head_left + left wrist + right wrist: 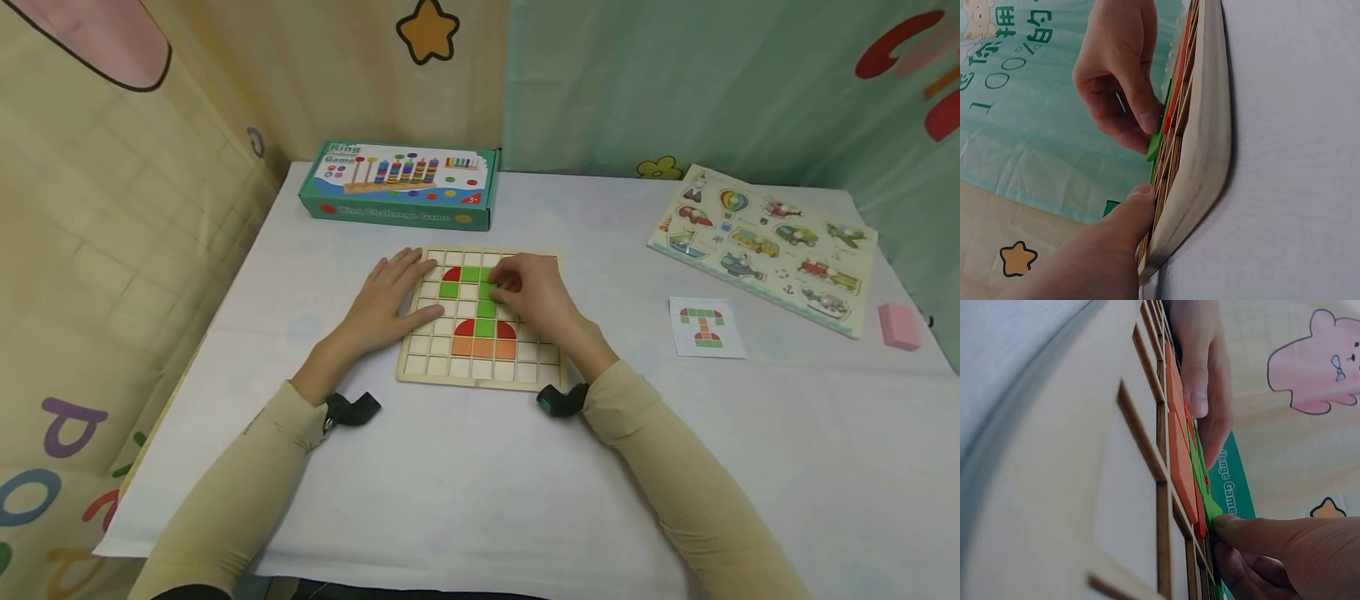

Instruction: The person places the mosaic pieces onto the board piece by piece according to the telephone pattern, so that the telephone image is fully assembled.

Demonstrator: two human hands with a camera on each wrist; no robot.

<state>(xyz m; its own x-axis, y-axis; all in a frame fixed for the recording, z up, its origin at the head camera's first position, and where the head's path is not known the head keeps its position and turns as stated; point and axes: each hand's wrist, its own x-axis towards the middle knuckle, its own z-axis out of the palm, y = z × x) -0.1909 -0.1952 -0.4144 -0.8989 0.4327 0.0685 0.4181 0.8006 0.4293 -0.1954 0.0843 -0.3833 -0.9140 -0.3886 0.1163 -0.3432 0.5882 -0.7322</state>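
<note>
A wooden grid board [420, 367] lies on the table with green, red and orange tiles in its cells. My left hand [386, 304] rests on its left side, fingers straight and spread, the thumb over the cells. Between thumb and fingers my right hand [536, 287] pinches a green tile [1155, 147], tilted close over the board's upper middle. Along the lower part runs a row of orange tiles [483, 347], with a red rounded tile [465, 327] above its left end and another [506, 330] above its right. Green tiles [486, 309] form a column under the right fingers.
To the right of the board lies a pattern card [707, 340] of coloured shapes. Behind it rests a vehicle picture puzzle [772, 242], near a pink block [897, 326] at the table's right edge. A green Ring Challenge Game box [397, 212] stands at the back left.
</note>
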